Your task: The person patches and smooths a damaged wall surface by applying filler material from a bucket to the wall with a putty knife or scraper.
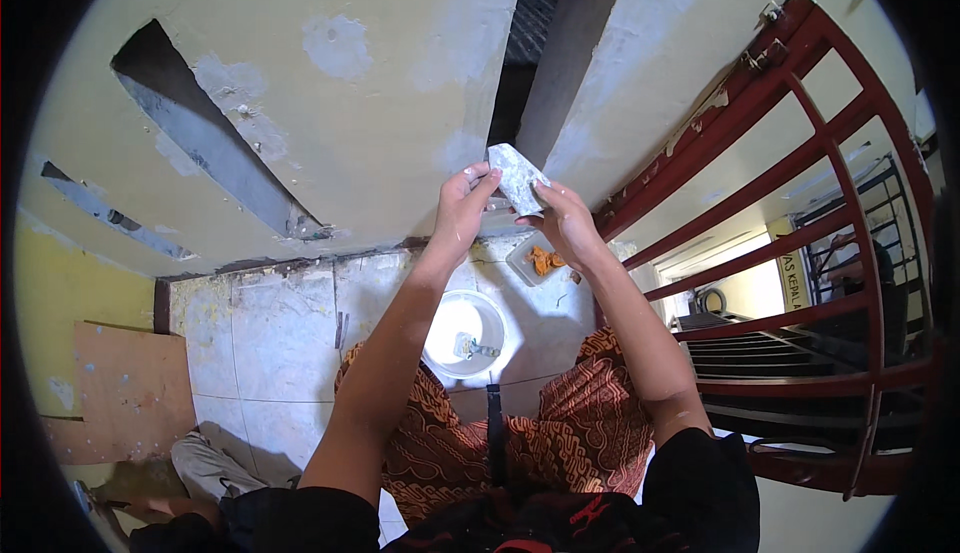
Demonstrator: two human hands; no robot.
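Observation:
Both my hands hold a small, flat, whitish-grey mottled sheet [518,179] up in front of the wall, its kind not clear. My left hand [464,207] pinches its left edge between thumb and fingers. On the lower right edge, my right hand [563,221] grips it with the thumb on top. White dust marks my fingers. Below, between my knees, a round white tub [500,328] stands on the tiles. A scraper with a flat blade [466,344] lies inside it. Nearer the wall sits a clear plastic container [521,269] with orange pieces in it.
A cream wall [400,83] with pale patches and slanted openings rises ahead. At the right is a red metal gate [850,223]. A brown board [135,373] leans at the left. Another person's leg [215,463] shows at the lower left.

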